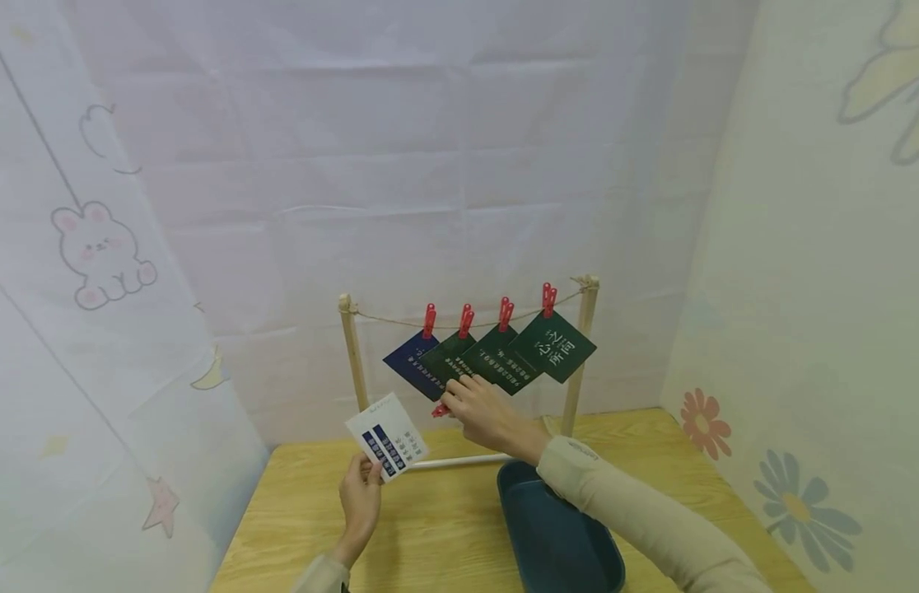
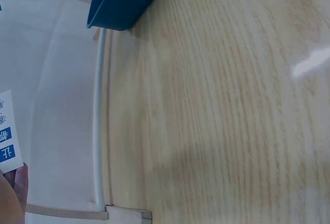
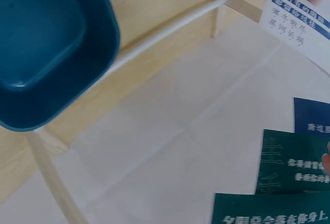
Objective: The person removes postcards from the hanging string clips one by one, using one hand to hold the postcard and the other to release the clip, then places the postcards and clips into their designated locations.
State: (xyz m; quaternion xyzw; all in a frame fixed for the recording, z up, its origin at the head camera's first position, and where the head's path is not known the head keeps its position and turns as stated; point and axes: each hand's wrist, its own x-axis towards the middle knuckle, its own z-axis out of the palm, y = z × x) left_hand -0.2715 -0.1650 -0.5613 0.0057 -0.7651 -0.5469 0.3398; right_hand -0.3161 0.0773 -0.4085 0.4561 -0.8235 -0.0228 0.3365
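Note:
My left hand (image 1: 361,498) pinches a white card (image 1: 389,436) with blue bands and printed characters by its lower edge. Over to the right, my right hand (image 1: 482,412) holds a red clothespin (image 1: 440,409) at its fingertips, in front of the hanging cards. A twine line (image 1: 378,318) carries a dark blue card (image 1: 409,362), two dark green cards (image 1: 443,352) (image 1: 496,350) and another green card (image 1: 552,346) at the right end. Each hangs by a red clothespin (image 1: 429,321). In the right wrist view only a fingertip of the right hand shows at the edge.
Two wooden posts (image 1: 353,354) hold up the line, with a white rod (image 1: 459,461) low between them. A deep blue tray (image 1: 559,527) stands on the wooden table (image 1: 296,511) under my right forearm. Printed cloth (image 1: 445,165) hangs behind and at both sides.

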